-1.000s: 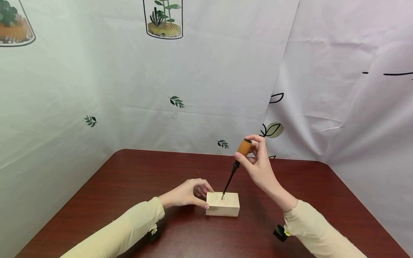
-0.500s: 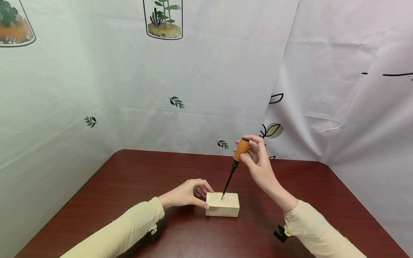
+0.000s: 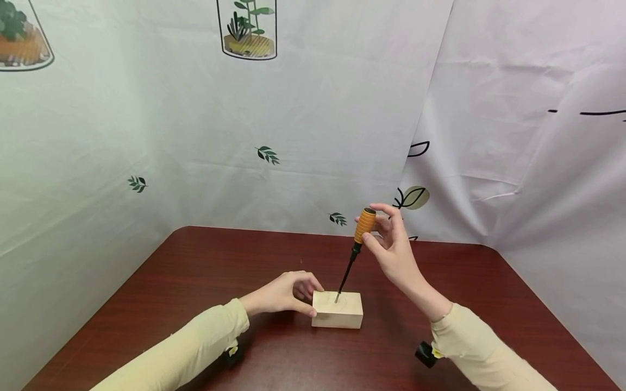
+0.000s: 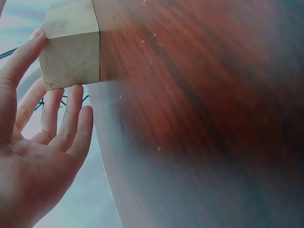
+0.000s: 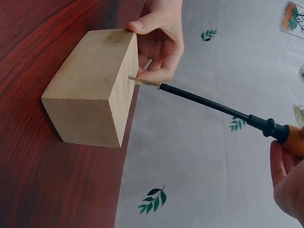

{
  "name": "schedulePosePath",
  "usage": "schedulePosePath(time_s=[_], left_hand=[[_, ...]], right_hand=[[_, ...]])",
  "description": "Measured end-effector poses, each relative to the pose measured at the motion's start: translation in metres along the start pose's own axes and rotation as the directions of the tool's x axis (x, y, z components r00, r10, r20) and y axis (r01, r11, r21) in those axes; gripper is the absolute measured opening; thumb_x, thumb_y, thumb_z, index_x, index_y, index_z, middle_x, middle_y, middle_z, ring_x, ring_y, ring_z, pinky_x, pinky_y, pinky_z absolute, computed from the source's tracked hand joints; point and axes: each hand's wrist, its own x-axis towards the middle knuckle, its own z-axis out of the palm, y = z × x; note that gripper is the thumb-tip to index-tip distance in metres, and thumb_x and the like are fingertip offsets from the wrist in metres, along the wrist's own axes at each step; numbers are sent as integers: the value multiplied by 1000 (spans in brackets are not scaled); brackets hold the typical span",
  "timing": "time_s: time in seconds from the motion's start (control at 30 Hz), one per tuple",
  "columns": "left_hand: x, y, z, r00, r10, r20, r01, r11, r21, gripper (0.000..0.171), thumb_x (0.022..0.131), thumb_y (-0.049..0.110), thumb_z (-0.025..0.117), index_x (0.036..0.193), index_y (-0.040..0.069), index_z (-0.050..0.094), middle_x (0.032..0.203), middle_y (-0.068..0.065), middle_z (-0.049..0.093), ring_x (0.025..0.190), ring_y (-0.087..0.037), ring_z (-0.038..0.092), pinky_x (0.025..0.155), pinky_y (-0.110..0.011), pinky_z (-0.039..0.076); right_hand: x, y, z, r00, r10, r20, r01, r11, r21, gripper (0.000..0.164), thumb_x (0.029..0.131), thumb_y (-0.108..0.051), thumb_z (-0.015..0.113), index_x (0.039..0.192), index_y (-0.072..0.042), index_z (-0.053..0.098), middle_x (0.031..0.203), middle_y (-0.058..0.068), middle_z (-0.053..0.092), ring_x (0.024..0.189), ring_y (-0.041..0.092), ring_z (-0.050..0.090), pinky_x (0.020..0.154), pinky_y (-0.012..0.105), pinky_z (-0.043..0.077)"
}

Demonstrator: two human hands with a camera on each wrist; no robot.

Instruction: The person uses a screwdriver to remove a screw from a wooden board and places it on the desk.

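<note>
A pale wooden block (image 3: 337, 320) lies on the dark red table. My left hand (image 3: 283, 293) grips its left end between thumb and fingers; in the left wrist view the thumb lies along one side of the block (image 4: 71, 59) and fingertips meet the opposite side. A screw (image 5: 145, 81) stands in the block's top face, its threads partly showing. The black shaft of a screwdriver (image 5: 204, 100) meets the screw's head. My right hand (image 3: 393, 247) holds the screwdriver's orange ribbed handle (image 3: 365, 225) with thumb and fingers, the tool leaning slightly right.
The dark red tabletop (image 3: 220, 260) has rounded back corners. Behind it and at both sides hangs a pale curtain (image 3: 313, 108) with printed leaves and jars. A small black device (image 3: 425, 354) sits under the right sleeve (image 3: 469, 336).
The screwdriver's handle has swung a little to the left and stands more upright. My right thumb and fingers have shifted on the handle. The block and left hand have kept still.
</note>
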Motion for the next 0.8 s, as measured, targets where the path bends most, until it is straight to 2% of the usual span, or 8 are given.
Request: schedulePosePath(time_s=[0.03, 0.13, 0.2, 0.27, 0.43, 0.57, 0.7, 0.8], left_hand=[[0, 0, 0, 1000, -1, 0, 1, 1000, -2, 42, 77, 25, 86, 113, 21, 67, 100, 0, 64, 93, -15, 67, 82, -26, 57], [0, 0, 0, 1000, -2, 2, 2, 1000, -7, 42, 77, 25, 86, 113, 21, 67, 100, 0, 64, 93, -15, 67, 82, -26, 57], [0, 0, 0, 1000, -6, 3, 6, 1000, -11, 42, 77, 24, 86, 113, 21, 67, 100, -1, 64, 93, -15, 67, 83, -27, 58], [0, 0, 0, 1000, -6, 4, 7, 1000, -14, 41, 77, 24, 86, 113, 21, 67, 100, -1, 64, 93, -16, 67, 83, -27, 58], [0, 1, 0, 1000, -7, 4, 7, 1000, -17, 41, 77, 24, 86, 113, 20, 67, 100, -1, 64, 93, -18, 68, 83, -27, 58], [0, 1, 0, 1000, -5, 4, 5, 1000, -12, 41, 77, 24, 86, 113, 20, 67, 100, -1, 64, 93, -17, 67, 83, -26, 57], [0, 1, -1, 1000, -8, 5, 8, 1000, -12, 41, 77, 24, 86, 114, 21, 67, 101, -1, 64, 93, -16, 67, 83, -26, 57], [0, 1, -1, 1000, -8, 4, 8, 1000, -11, 41, 77, 24, 86, 114, 21, 67, 101, 0, 64, 93, -15, 67, 83, -26, 57]], right_hand=[[0, 0, 0, 1000, -6, 5, 6, 1000, 14, 51, 96, 6, 53, 142, -1, 31, 126, 13, 60, 110, 8, 63, 90, 19, 54], [0, -1, 0, 1000, 7, 4, -7, 1000, 27, 50, 97, 5, 52, 142, -1, 31, 127, 10, 58, 112, 9, 62, 92, 20, 54], [0, -1, 0, 1000, 20, -5, -20, 1000, 4, 50, 97, 3, 55, 141, -2, 32, 124, 9, 57, 107, 9, 62, 87, 20, 56], [1, -2, 0, 999, 42, -16, -43, 998, -37, 53, 95, -1, 61, 141, -5, 34, 117, -1, 57, 102, 10, 60, 81, 20, 57], [2, -2, -1, 998, 58, -25, -60, 995, -81, 56, 91, -3, 68, 138, -8, 37, 108, -2, 57, 92, 12, 58, 72, 21, 56], [2, -2, -3, 999, 38, -6, -38, 998, -49, 56, 92, 2, 64, 138, -4, 35, 113, 8, 58, 97, 9, 61, 78, 19, 56], [2, -4, -4, 1000, 21, 16, -21, 999, -25, 51, 95, 9, 52, 140, -1, 32, 122, 21, 58, 111, 6, 63, 90, 18, 54], [1, -5, -4, 1000, 27, 16, -27, 999, -30, 49, 96, 7, 52, 141, -3, 33, 122, 17, 59, 110, 7, 63, 91, 20, 54]])
